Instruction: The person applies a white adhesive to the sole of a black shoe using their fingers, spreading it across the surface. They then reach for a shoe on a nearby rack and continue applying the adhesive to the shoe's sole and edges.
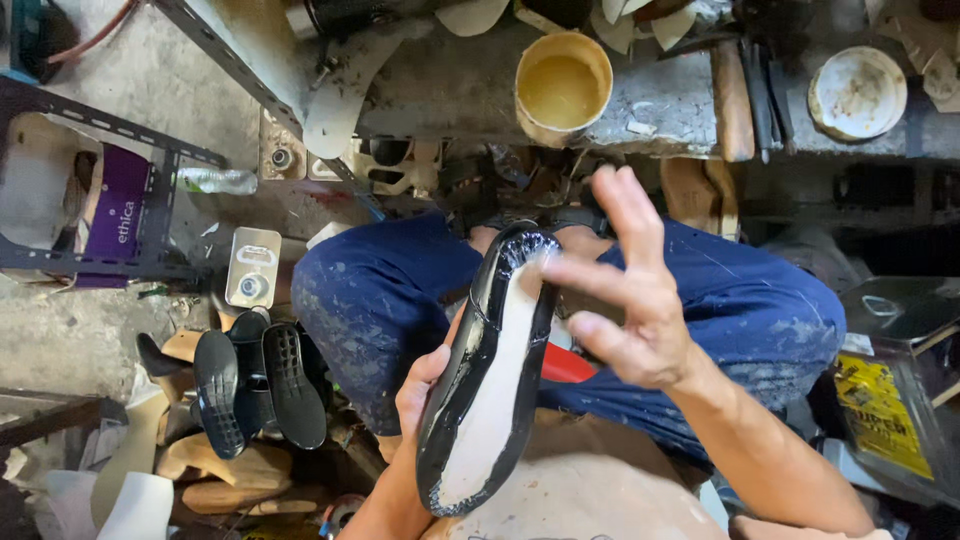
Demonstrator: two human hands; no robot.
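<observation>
The left hand (425, 385) comes up from the near edge and clasps a glossy black shoe (487, 370) from its left side, fingers curled behind it, so the shoe stands sole-up and slanted, heel near, toe far, right over the lap. Its pale insole board (497, 385) faces up, ringed by the folded black upper. The right hand (625, 290) comes in from the near right, fingers spread wide; one fingertip (548, 268) presses on the white surface close to the toe, the others lifted free. Below both hands lie blue, paint-flecked trousers (375, 300) and a tan apron (590, 480), with a bit of red (566, 365) just beside the shoe's right edge. There is little open room: to the left, two black ribbed soles (258, 385) lean over wooden lasts (225, 470) on the floor, well apart from the shoe. To the right a dark box with a yellow label (885, 410) crowds the knee. Farther off runs a grimy workbench edge (640, 120) carrying a tub of yellowish glue (563, 88) and a round white lid (857, 92); at far left stands a dark metal rack (150, 200).
</observation>
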